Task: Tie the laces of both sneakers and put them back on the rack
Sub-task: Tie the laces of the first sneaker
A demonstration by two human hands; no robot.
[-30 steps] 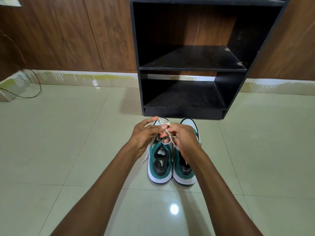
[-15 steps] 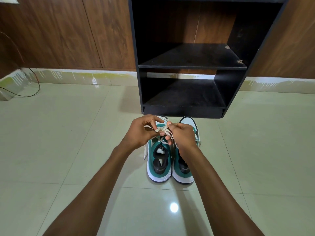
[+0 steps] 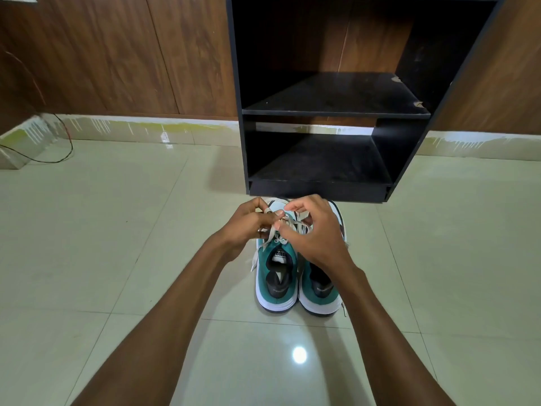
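You are in a room of a home, by the look of it, near where shoes are kept. You face a black open rack (image 3: 336,114) with two bare shelves, standing on the floor against a wall (image 3: 117,54) clad in brown wood-grain panels. The floor (image 3: 117,230) is laid with large glossy pale tiles that mirror a ceiling light, and a light skirting (image 3: 146,127) streaked with paint runs along the wall's foot. A thin cable (image 3: 63,142) trails across the floor at the left corner.
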